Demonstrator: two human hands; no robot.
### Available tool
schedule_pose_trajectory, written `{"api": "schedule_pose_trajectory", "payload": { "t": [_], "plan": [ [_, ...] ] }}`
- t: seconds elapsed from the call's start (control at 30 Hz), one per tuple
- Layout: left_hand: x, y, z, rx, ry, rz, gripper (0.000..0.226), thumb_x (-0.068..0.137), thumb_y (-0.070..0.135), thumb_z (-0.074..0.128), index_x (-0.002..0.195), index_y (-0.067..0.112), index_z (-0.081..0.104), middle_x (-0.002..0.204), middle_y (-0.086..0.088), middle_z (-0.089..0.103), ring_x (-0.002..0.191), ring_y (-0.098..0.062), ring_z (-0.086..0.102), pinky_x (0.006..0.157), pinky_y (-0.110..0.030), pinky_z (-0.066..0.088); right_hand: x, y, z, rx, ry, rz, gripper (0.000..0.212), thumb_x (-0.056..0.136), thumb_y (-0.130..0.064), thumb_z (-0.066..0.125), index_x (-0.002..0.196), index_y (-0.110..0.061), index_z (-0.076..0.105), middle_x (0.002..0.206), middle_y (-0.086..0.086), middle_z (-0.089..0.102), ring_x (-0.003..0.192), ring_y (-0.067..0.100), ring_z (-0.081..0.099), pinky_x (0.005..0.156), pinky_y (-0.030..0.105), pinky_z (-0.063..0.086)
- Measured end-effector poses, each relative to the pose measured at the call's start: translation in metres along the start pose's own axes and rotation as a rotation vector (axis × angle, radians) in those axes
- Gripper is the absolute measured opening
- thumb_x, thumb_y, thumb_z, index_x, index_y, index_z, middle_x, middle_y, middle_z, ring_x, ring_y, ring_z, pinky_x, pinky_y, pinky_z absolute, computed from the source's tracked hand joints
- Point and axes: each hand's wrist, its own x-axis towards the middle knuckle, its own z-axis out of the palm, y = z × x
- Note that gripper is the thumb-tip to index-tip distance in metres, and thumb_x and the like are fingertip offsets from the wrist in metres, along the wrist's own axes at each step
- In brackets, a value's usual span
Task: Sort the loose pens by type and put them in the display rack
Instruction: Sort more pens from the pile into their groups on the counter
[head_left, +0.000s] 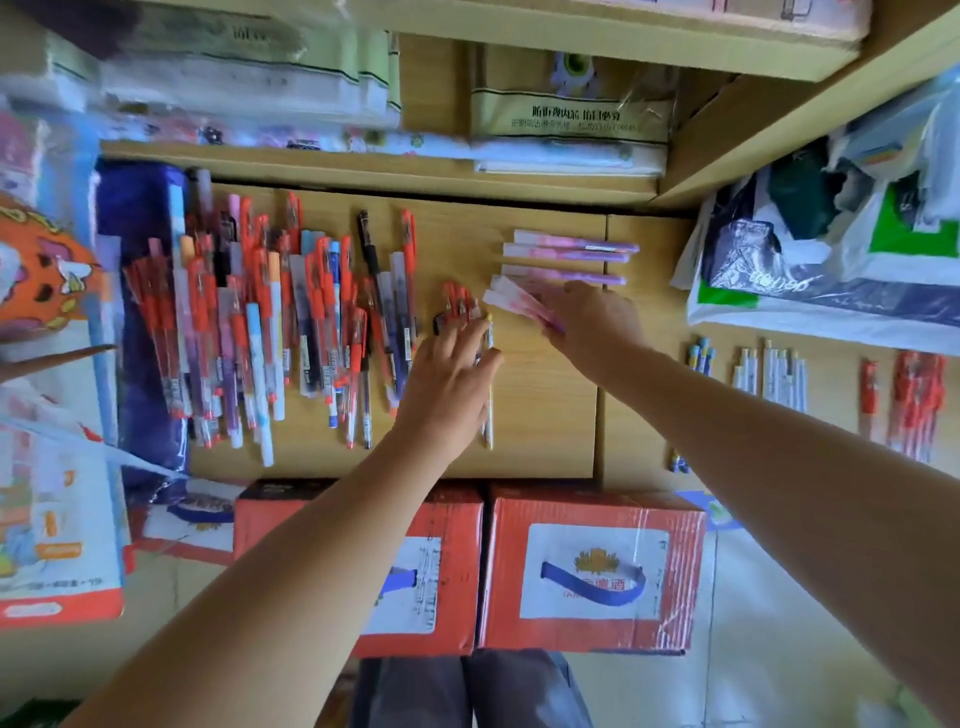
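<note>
Both bare forearms reach forward from bottom of view, converging toward centre. Left hand (451, 371) palm down, fingers (464, 332) extended forward and lying flat, thumb spread to right. Right hand (589, 312) farther forward, angled left, back of hand up, fingers curled under and blurred; grip not readable. Hands apart, not touching.

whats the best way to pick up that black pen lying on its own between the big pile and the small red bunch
Grip the black pen at mid-barrel, coming straight down from above with thumb and finger on its long sides. It lies flat on the wooden board running away from you, with bare wood along its upper part. Lower down it seems to run in among other pens, so take it higher up.
</note>
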Motion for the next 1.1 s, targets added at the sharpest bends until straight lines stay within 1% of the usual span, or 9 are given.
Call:
{"api": "schedule_pose_trajectory", "payload": {
  "t": [0.2,0.3,0.4,0.5,0.6,0.67,0.77,1.0,1.1],
  "plan": [
    [-0.01,-0.021,-0.004,0.035,0.04,0.038,0.041,0.063,0.021,0.077,0.101,0.014,0.064,0.13,-0.013,0.052,0.122,-0.033,0.046,0.096,-0.047,0.045,0.004,0.0,0.008,-0.033,0.058,0.017,0.043,0.095,-0.037,0.054,0.133,-0.017,0.046,0.117,0.007,0.058,0.098,0.026,0.061,0.066,0.034,0.043],
    [-0.008,-0.019,-0.007,0.051,0.094,0.02,0.037,0.064,0.025,0.079,0.095,0.013,0.063,0.118,-0.011,0.054,0.109,-0.029,0.05,0.09,-0.042,0.047,0.0,0.01,0.01,0.02,0.078,0.025,0.042,0.091,-0.034,0.061,0.126,-0.013,0.05,0.118,0.008,0.054,0.099,0.027,0.06,0.068,0.036,0.047],
    [0.007,-0.012,-0.01,0.068,0.167,0.01,0.048,0.065,0.026,0.08,0.104,0.01,0.056,0.115,-0.012,0.052,0.104,-0.029,0.05,0.09,-0.041,0.048,-0.002,0.021,0.012,0.066,0.144,0.001,0.05,0.083,-0.03,0.071,0.124,-0.01,0.049,0.118,0.012,0.05,0.1,0.031,0.057,0.075,0.041,0.049],
    [0.029,-0.006,-0.012,0.088,0.171,0.004,0.07,0.066,0.029,0.08,0.123,0.009,0.043,0.134,-0.018,0.043,0.12,-0.034,0.045,0.1,-0.047,0.042,0.002,0.029,0.012,-0.014,0.258,-0.083,0.069,0.074,-0.04,0.076,0.127,-0.008,0.047,0.127,0.018,0.047,0.11,0.035,0.05,0.088,0.045,0.045],
    [0.055,-0.005,-0.012,0.135,0.114,0.027,0.093,0.068,0.034,0.078,0.143,0.006,0.031,0.154,-0.018,0.024,0.138,-0.036,0.03,0.112,-0.048,0.031,0.011,0.033,0.013,0.007,0.16,-0.084,0.094,0.072,-0.053,0.07,0.146,-0.013,0.029,0.151,0.017,0.025,0.133,0.037,0.032,0.102,0.048,0.033],
    [0.072,-0.007,-0.014,0.167,0.074,0.039,0.105,0.069,0.038,0.078,0.15,0.006,0.018,0.159,-0.016,0.011,0.145,-0.035,0.016,0.117,-0.047,0.022,0.019,0.037,0.013,0.038,0.087,-0.072,0.104,0.071,-0.05,0.074,0.151,-0.014,0.017,0.154,0.013,0.02,0.14,0.032,0.023,0.108,0.048,0.026],
    [0.092,-0.009,-0.02,0.163,0.01,0.066,0.111,0.074,0.04,0.074,0.153,0.01,0.002,0.161,-0.013,-0.001,0.148,-0.032,0.001,0.12,-0.044,0.011,0.024,0.044,0.008,0.036,0.092,-0.097,0.098,0.071,-0.036,0.076,0.15,-0.015,0.022,0.148,0.008,0.029,0.133,0.029,0.03,0.108,0.043,0.023],
    [0.119,-0.002,-0.027,0.185,0.087,0.112,0.085,0.07,0.033,0.079,0.14,0.009,0.037,0.154,-0.011,0.028,0.144,-0.032,0.022,0.116,-0.045,0.023,0.025,0.056,0.009,-0.019,0.152,-0.153,0.071,0.082,-0.017,0.065,0.146,-0.016,0.035,0.141,0.01,0.04,0.125,0.031,0.04,0.104,0.043,0.029],
    [0.123,-0.002,-0.027,0.21,0.124,0.155,0.069,0.067,0.031,0.081,0.124,0.01,0.049,0.126,-0.013,0.053,0.118,-0.032,0.05,0.103,-0.044,0.041,0.028,0.063,0.009,0.03,0.191,-0.159,0.061,0.082,-0.012,0.062,0.141,-0.017,0.044,0.138,0.009,0.045,0.122,0.031,0.043,0.103,0.043,0.031]
  ]
}}
